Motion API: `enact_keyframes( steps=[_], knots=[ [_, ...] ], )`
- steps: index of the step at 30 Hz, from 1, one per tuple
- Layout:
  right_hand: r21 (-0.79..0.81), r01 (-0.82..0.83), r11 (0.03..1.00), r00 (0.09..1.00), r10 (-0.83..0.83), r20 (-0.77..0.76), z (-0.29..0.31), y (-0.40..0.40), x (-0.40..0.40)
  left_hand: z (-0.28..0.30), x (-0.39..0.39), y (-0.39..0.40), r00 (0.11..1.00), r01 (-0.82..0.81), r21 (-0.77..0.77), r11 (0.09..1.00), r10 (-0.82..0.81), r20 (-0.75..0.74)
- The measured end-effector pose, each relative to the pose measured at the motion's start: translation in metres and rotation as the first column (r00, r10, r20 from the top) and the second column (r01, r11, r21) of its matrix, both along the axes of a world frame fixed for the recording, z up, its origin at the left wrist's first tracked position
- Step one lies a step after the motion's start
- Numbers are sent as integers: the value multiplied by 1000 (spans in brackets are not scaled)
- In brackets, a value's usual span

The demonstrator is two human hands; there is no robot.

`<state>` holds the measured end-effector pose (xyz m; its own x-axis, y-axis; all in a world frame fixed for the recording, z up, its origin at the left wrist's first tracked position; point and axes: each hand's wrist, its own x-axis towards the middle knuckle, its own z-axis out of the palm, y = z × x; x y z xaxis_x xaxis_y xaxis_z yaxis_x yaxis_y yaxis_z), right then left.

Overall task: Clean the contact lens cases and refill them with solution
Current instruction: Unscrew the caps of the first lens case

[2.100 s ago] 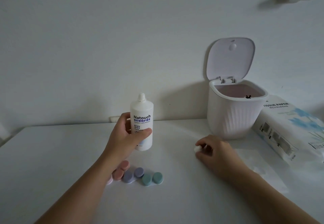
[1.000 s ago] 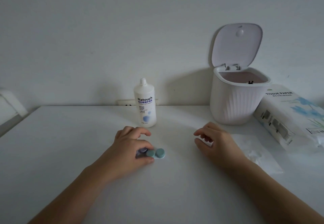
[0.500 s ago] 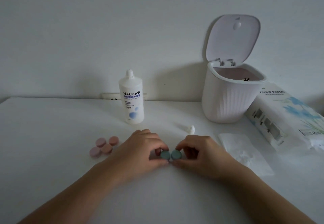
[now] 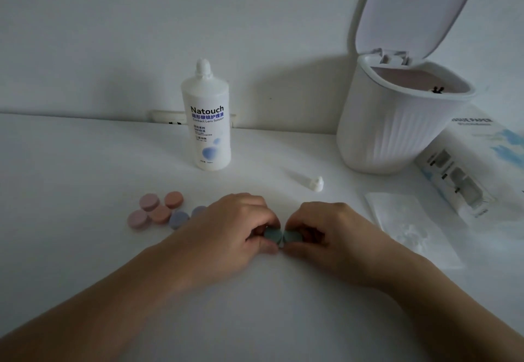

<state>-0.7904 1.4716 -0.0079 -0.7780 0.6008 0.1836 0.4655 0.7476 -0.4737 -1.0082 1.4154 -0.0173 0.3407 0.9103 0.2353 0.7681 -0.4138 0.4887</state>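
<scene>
Left hand (image 4: 232, 228) and right hand (image 4: 326, 234) each pinch one cap of the teal lens case (image 4: 283, 237) — low over the counter (image 4: 85, 163) — solution bottle (image 4: 208, 117) upright behind.

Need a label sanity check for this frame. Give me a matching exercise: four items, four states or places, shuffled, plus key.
Things:
1. solution bottle
2. bottle cap
3. teal lens case
4. bin lid

States:
A. pinched between both hands
B. lying loose on the table
C. standing upright, uncapped
D. flipped open

Pairs: 1-C, 2-B, 3-A, 4-D
</scene>
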Motion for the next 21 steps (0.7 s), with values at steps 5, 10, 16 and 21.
enact_keyframes(
  steps=[5, 10, 16, 21],
  knots=[
    [9, -48, 999, 998, 47, 37, 5, -3, 1, 2, -1, 0, 1000, -8, -20, 1000, 9, 23],
    [34, 12, 999, 999, -10, -36, 8, -7, 2, 1, -3, -2, 999, -26, -31, 999, 27, 30],
    [9, -33, 999, 999, 33, -39, 9, -8, 0, 2, -4, -2, 999, -38, -65, 997, 39, 22],
    [47, 47, 998, 996, -43, -73, 7, -8, 0, 3, -5, -2, 998, -56, -74, 996, 57, 19]
  ],
)
